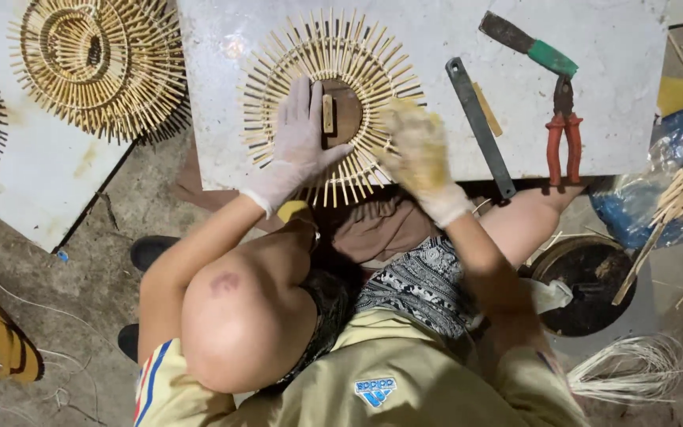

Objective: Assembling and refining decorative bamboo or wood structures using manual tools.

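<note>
The left hand point(300, 134), in a pale glove, lay flat and spread wide on the round sunburst frame of bamboo sticks point(331, 107) — palm down, fingers fanned over the left part of the ring, thumb reaching toward the dark wooden centre. It pressed rather than gripped. Just beside its fingertips a small wooden block point(328, 113) stood on that centre.

The right hand point(416, 150), gloved too, was blurred — it sat over the ring's lower right edge, fingers curled, but whether it had hold of anything could not be made out. It hid that part of the sticks.

The frame rested on the pale worktop point(610, 79), its near edge hanging over toward the lap. To the right lay a dark flat metal bar point(480, 126) with a thin wooden strip beside it, then red-handled pliers point(564, 130) and a green-handled blade point(527, 43).

Further left, on a second white board, sat a finished stick basket point(100, 63), and another was cut off at the picture's edge. Down right, a dark bowl point(586, 289), loose sticks and a coil of pale cane lay on the floor.
</note>
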